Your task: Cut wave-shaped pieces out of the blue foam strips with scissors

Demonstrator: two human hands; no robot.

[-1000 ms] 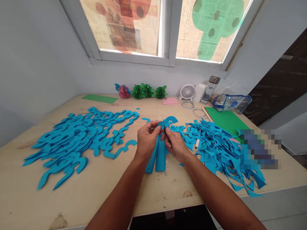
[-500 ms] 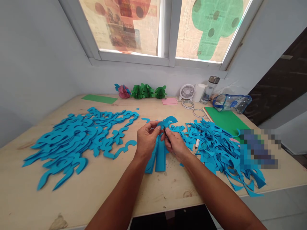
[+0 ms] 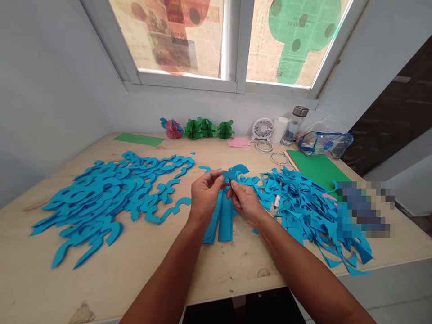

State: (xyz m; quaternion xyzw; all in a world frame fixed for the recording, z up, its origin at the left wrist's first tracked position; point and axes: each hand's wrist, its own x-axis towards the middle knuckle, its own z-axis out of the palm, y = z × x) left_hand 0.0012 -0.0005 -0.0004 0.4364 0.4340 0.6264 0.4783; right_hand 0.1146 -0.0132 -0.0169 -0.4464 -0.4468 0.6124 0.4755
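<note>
Between my hands is a curved piece of blue paper (image 3: 240,169), pinched at its left part by my left hand (image 3: 206,191). My right hand (image 3: 245,198) is closed around a small dark tool, probably scissors, mostly hidden by the fingers, with its tip at the paper. Folded blue strips (image 3: 225,224) lie on the table just below both hands. To the left spreads a large pile of wavy blue cut shapes (image 3: 97,193). On the right is a heap of blue scraps (image 3: 300,202), with a white marker (image 3: 277,201) at its near left side.
Along the wooden table's (image 3: 141,279) back stand green paper figures (image 3: 205,128), a pink one (image 3: 173,129), a small fan (image 3: 263,129) and a bottle (image 3: 294,126). Tape rolls (image 3: 263,146), a clear pouch (image 3: 326,143) and green sheets (image 3: 320,168) lie at the right.
The held blue paper has turned slightly between my hands, and the dark tool shows less. The whole view has shifted a little.
</note>
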